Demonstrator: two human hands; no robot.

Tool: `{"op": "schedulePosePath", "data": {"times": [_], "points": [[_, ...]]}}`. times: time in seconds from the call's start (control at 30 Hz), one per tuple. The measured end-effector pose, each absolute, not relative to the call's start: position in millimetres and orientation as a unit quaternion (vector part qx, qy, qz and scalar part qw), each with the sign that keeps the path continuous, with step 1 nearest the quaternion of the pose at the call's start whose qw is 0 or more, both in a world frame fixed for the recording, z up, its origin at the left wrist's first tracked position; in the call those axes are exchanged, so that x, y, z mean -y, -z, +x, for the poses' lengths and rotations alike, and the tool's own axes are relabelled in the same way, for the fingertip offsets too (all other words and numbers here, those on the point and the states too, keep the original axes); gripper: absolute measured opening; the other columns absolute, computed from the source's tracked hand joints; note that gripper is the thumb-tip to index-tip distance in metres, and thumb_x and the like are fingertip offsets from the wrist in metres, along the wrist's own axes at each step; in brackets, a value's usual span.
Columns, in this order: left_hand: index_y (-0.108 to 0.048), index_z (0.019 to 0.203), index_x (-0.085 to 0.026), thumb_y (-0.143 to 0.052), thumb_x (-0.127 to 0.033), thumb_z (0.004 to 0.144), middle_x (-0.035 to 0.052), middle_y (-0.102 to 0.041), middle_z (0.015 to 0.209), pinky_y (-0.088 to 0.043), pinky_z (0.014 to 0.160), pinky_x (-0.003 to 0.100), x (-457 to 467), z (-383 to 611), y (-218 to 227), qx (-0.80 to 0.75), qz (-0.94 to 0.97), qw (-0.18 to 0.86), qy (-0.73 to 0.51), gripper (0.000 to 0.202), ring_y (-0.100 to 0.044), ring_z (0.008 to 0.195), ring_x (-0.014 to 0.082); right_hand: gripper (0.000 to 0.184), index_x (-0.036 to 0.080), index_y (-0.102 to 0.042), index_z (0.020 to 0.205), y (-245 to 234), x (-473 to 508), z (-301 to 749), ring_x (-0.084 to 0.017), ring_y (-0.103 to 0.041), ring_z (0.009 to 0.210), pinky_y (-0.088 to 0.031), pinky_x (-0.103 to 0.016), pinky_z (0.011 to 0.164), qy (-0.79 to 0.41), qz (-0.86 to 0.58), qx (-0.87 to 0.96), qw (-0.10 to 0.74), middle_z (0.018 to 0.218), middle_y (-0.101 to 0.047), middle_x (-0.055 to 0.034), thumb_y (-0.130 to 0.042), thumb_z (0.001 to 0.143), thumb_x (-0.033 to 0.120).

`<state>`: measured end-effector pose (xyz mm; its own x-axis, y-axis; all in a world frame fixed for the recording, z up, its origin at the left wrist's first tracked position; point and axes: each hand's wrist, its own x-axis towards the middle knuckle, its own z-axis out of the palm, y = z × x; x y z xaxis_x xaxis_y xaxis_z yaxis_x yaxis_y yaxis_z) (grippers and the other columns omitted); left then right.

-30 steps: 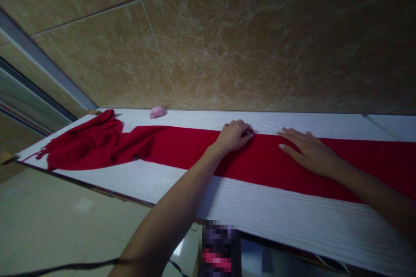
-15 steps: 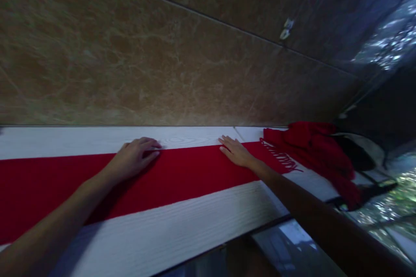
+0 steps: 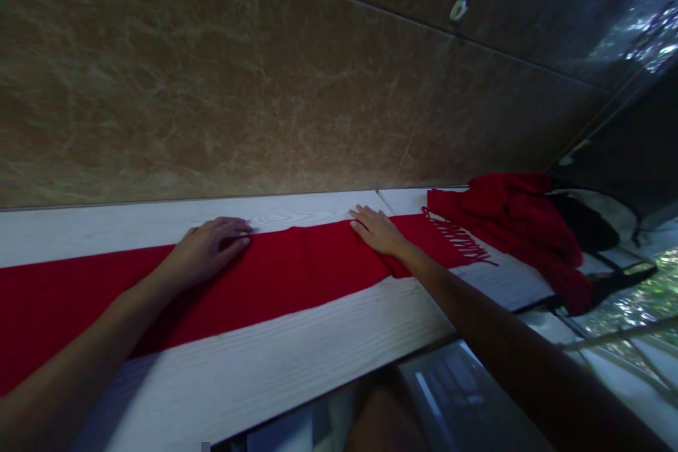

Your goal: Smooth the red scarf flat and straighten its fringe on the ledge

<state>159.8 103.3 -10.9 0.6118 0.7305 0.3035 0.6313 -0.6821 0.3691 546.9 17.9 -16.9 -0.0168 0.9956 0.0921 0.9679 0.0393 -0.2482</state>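
Observation:
A long red scarf (image 3: 296, 275) lies flat along a white wood-grain tabletop (image 3: 296, 353). My left hand (image 3: 209, 247) rests palm down on the scarf's far edge, fingers slightly curled and apart, holding nothing. My right hand (image 3: 377, 229) lies flat on the scarf farther right, fingers stretched out. Just beyond my right hand the scarf ends in a red fringe (image 3: 462, 241).
A bunched red cloth (image 3: 516, 222) sits at the table's right end, beside dark and white fabric (image 3: 587, 222). A brown marble-tiled wall (image 3: 296, 78) rises directly behind the table. A small white fitting (image 3: 460, 0) is fixed on the wall. Floor shows below the table's near edge.
The view swung right along the table, from the scarf's bunched left end to its fringed right end. My right hand slid right along the scarf; the cloth wrinkled slightly between my hands.

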Motion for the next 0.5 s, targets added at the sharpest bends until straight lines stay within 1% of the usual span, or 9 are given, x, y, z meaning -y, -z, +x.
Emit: {"op": "schedulePosePath", "data": {"times": [0.17, 0.3, 0.43, 0.5], "points": [[-0.068, 0.116, -0.019, -0.036, -0.067, 0.09, 0.0133, -0.067, 0.127, -0.049, 0.102, 0.049, -103, 160, 11, -0.387, 0.891, 0.105, -0.213, 0.063, -0.062, 0.117, 0.0323, 0.06, 0.027, -0.044, 0.152, 18, -18, 551, -0.025, -0.022, 0.152, -0.015, -0.053, 0.124, -0.056, -0.682, 0.718, 0.124, 0.164, -0.031, -0.0065, -0.026, 0.105, 0.058], [-0.067, 0.12, -0.019, -0.036, -0.063, 0.092, 0.0131, -0.066, 0.129, -0.048, 0.105, 0.047, -101, 160, 10, -0.383, 0.895, 0.097, -0.21, 0.061, -0.061, 0.118, 0.0308, 0.058, 0.027, -0.044, 0.153, 17, -15, 563, -0.022, -0.023, 0.152, -0.015, -0.052, 0.124, -0.055, -0.673, 0.727, 0.121, 0.163, -0.033, -0.0057, -0.024, 0.105, 0.056], [-0.066, 0.122, -0.02, -0.036, -0.06, 0.092, 0.0126, -0.065, 0.131, -0.047, 0.105, 0.049, -99, 161, 10, -0.393, 0.893, 0.089, -0.199, 0.058, -0.06, 0.121, 0.0309, 0.058, 0.024, -0.044, 0.153, 16, -9, 573, -0.023, -0.022, 0.152, -0.013, -0.054, 0.124, -0.048, -0.675, 0.727, 0.116, 0.163, -0.032, -0.0084, -0.024, 0.106, 0.053], [-0.065, 0.122, -0.02, -0.036, -0.057, 0.092, 0.0124, -0.065, 0.131, -0.048, 0.104, 0.049, -98, 161, 10, -0.393, 0.893, 0.088, -0.2, 0.056, -0.061, 0.12, 0.0304, 0.059, 0.023, -0.045, 0.152, 14, -8, 573, -0.025, -0.022, 0.152, -0.013, -0.056, 0.123, -0.045, -0.676, 0.727, 0.113, 0.163, -0.031, -0.0105, -0.025, 0.105, 0.053]]}}
